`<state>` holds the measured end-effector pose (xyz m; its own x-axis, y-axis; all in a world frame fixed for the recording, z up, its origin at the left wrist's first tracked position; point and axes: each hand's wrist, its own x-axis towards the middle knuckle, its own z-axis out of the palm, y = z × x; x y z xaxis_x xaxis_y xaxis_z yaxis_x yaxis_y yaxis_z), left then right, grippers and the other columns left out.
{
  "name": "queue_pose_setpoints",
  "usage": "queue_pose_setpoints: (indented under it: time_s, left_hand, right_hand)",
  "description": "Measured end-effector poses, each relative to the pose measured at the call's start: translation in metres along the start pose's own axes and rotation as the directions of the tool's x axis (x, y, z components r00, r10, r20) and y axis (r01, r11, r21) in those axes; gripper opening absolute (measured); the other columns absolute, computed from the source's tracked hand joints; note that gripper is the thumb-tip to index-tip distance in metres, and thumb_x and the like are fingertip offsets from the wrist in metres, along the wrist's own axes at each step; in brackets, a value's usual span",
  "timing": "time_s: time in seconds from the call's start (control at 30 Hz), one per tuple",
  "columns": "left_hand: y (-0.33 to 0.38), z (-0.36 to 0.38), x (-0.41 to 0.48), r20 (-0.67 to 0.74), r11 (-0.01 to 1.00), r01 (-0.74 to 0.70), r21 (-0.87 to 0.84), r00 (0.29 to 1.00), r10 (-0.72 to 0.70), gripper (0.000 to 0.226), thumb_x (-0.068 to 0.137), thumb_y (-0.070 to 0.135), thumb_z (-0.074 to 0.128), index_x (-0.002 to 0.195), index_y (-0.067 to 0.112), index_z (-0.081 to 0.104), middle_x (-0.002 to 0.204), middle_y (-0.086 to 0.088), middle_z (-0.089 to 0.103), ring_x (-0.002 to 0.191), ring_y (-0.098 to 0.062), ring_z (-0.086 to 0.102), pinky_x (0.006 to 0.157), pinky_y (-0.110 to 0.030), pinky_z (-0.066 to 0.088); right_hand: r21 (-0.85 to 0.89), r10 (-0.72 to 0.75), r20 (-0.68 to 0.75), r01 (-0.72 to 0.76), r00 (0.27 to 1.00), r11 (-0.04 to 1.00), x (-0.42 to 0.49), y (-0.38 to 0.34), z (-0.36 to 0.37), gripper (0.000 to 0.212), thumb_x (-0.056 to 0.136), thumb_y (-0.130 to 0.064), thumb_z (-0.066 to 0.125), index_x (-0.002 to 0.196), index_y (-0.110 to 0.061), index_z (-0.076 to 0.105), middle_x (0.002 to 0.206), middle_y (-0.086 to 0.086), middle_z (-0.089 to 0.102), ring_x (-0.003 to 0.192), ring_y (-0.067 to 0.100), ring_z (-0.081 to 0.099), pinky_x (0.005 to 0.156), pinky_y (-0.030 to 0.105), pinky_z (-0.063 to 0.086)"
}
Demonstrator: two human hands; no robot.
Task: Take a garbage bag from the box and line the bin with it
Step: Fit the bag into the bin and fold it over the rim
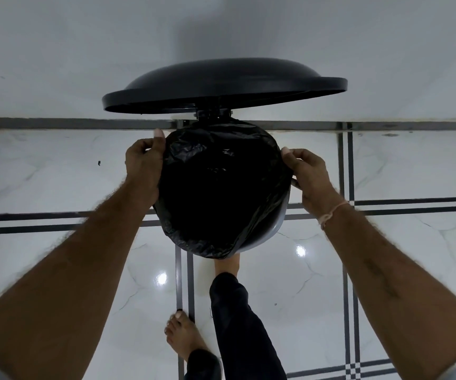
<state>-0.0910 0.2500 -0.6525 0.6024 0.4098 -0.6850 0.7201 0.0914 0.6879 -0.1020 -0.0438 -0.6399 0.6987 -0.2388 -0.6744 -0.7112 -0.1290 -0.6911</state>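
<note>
Head view: left hand (143, 165), right hand (310, 174), thumbs on opposite bag (221, 193) edges

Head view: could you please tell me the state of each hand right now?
Left hand: grips the bag at the bin rim.
Right hand: grips the bag on the opposite side.

Reaching forward with both bare forearms, angled inward toward each other. Gripping the garbage bag (221, 187) edge with the left hand (143, 168), thumb raised, fingers curled. Pinching the opposite edge with the right hand (307, 176), knuckles outward.
</note>
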Motion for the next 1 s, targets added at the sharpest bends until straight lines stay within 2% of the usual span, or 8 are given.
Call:
queue_pose_setpoints:
  time_s: [0.1, 0.23, 0.4, 0.6, 0.7, 0.8, 0.93, 1.0]
  left_hand:
    - [-0.009, -0.010, -0.005, 0.031, 0.993, 0.040, -0.107, 0.999, -0.037, 0.043, 0.102, 0.052, 0.048, 0.108, 0.016, 0.071, 0.101, 0.002, 0.074, 0.092, -0.011, 0.073, 0.076, -0.029, 0.059]
    - [-0.031, -0.021, -0.012, 0.096, 0.996, 0.032, -0.088, 0.995, -0.024, 0.026, 0.108, 0.029, 0.048, 0.097, 0.018, 0.069, 0.086, 0.005, 0.070, 0.066, -0.002, 0.069, 0.055, -0.019, 0.053]
    - [-0.034, -0.021, -0.015, 0.078, 0.992, 0.088, -0.094, 0.994, -0.081, 0.036, 0.106, 0.043, 0.048, 0.090, 0.018, 0.069, 0.085, 0.003, 0.070, 0.072, -0.010, 0.068, 0.050, -0.016, 0.053]
    - [-0.043, -0.023, -0.025, -0.010, 0.986, 0.076, -0.150, 0.997, -0.079, 0.034, 0.102, 0.046, 0.051, 0.101, 0.016, 0.067, 0.095, 0.003, 0.068, 0.090, -0.016, 0.066, 0.072, -0.030, 0.053]
    - [-0.052, -0.023, -0.036, -0.008, 0.984, 0.018, -0.177, 1.000, -0.019, 0.014, 0.103, 0.029, 0.057, 0.102, 0.016, 0.063, 0.083, 0.005, 0.065, 0.074, -0.011, 0.061, 0.066, -0.026, 0.051]
    - [-0.055, -0.024, -0.043, -0.011, 0.984, -0.027, -0.176, 1.000, 0.026, 0.015, 0.104, 0.023, 0.055, 0.111, 0.013, 0.065, 0.084, 0.006, 0.066, 0.071, -0.007, 0.062, 0.063, -0.021, 0.053]
    - [-0.055, -0.021, -0.043, -0.035, 0.991, -0.054, -0.124, 0.998, 0.050, 0.015, 0.105, 0.023, 0.054, 0.111, 0.013, 0.063, 0.080, 0.006, 0.064, 0.059, 0.003, 0.061, 0.055, -0.015, 0.052]
    - [-0.055, -0.021, -0.044, -0.040, 0.992, -0.053, -0.117, 0.998, 0.049, 0.015, 0.105, 0.025, 0.054, 0.111, 0.014, 0.063, 0.079, 0.006, 0.063, 0.055, 0.004, 0.059, 0.052, -0.014, 0.051]
  right_hand:
    - [0.007, 0.025, 0.022, -0.025, 0.999, 1.000, -0.013, 0.010, -0.005, 0.022, 0.099, -0.029, 0.068, 0.099, -0.007, 0.070, 0.087, -0.001, 0.071, 0.065, -0.008, 0.067, 0.058, 0.008, 0.049]
    - [0.120, 0.260, 0.060, -0.266, 0.964, 0.957, -0.015, 0.014, -0.003, 0.030, 0.101, -0.043, 0.062, 0.098, -0.015, 0.074, 0.095, -0.004, 0.073, 0.092, 0.010, 0.065, 0.084, 0.033, 0.049]
    - [0.270, 0.426, 0.062, -0.426, 0.902, 0.863, -0.006, 0.005, 0.006, 0.030, 0.107, -0.038, 0.053, 0.093, -0.018, 0.070, 0.091, -0.002, 0.070, 0.085, 0.017, 0.064, 0.072, 0.043, 0.051]
    - [0.158, 0.117, -0.306, -0.071, 0.945, 0.985, -0.022, 0.026, 0.016, 0.018, 0.093, -0.032, 0.072, 0.088, -0.016, 0.065, 0.081, 0.003, 0.067, 0.071, 0.014, 0.063, 0.067, 0.030, 0.056]
    - [0.061, 0.016, -0.400, 0.009, 0.916, 0.998, -0.039, 0.043, 0.022, 0.025, 0.080, -0.044, 0.079, 0.090, -0.027, 0.063, 0.091, 0.008, 0.067, 0.084, 0.023, 0.068, 0.081, 0.040, 0.060]
    - [0.011, -0.060, -0.424, 0.072, 0.903, 0.997, -0.048, 0.052, 0.024, 0.017, 0.084, -0.025, 0.082, 0.084, -0.022, 0.066, 0.080, -0.001, 0.069, 0.076, 0.017, 0.066, 0.078, 0.036, 0.061]
    - [0.203, 0.053, -0.397, 0.031, 0.916, 0.979, -0.048, 0.056, 0.015, 0.008, 0.093, -0.008, 0.074, 0.091, -0.001, 0.073, 0.074, 0.003, 0.069, 0.066, 0.013, 0.062, 0.064, 0.022, 0.056]
    - [0.306, 0.161, -0.334, -0.055, 0.929, 0.950, -0.050, 0.056, 0.012, 0.006, 0.096, -0.008, 0.070, 0.093, -0.004, 0.073, 0.074, 0.001, 0.066, 0.065, 0.011, 0.058, 0.056, 0.018, 0.049]
